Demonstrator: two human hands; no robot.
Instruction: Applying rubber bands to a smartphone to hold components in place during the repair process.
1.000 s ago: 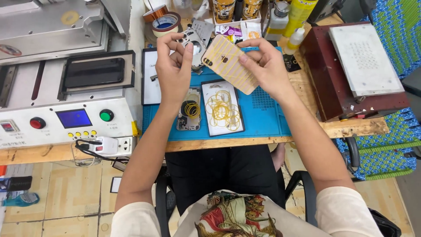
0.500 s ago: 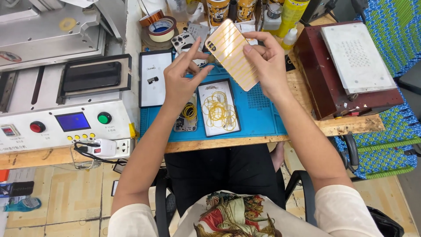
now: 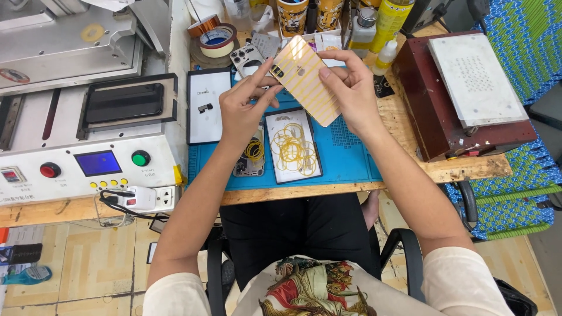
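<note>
you've got the pale gold striped phone back panel pinched between both hands above the blue work mat, left hand fingers on its near edge, right hand fingers closed on the far side.

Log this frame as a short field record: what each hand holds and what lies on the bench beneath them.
Left hand: fingertips pinch the left edge of the gold phone back panel wrapped in yellow rubber bands.
Right hand: grips the same panel's right edge.
Panel pose: held tilted above the blue work mat.
Below hands: tray of loose yellow rubber bands, opened phone body.
Left of mat: white machine with green button.
</note>
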